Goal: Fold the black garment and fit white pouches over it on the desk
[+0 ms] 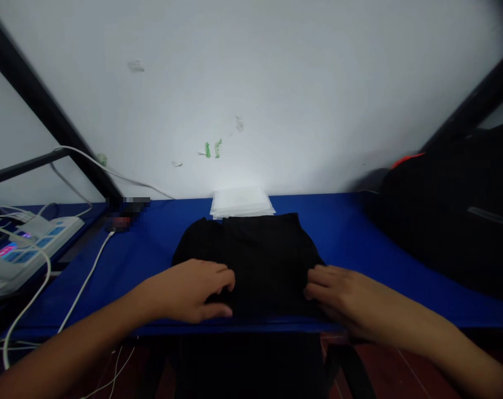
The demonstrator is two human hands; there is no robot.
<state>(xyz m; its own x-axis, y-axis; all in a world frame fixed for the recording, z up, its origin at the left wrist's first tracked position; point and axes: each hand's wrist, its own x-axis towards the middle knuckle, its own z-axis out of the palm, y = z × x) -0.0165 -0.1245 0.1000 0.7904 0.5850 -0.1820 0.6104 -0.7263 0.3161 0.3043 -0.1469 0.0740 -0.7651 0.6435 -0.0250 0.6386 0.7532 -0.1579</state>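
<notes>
A folded piece of black cloth (268, 260), which looks like a garment, lies on the blue tabletop in front of me. On its left part rests my left hand (203, 288), the fingers bent and the thumb held apart from them, with nothing visible between. At the right edge of the cloth, my right hand (330, 288) has its fingers closed on the fabric; the thumb is hidden. Just behind the cloth is a stack of thin white packets or sheets (242, 200), against the wall.
A large black bag (455, 221) sits on the right of the blue table (343, 221). To the left are a white power strip (39, 244) with several cables and a small dark device (128, 213) on a white cord. Dark frame posts slant up both sides.
</notes>
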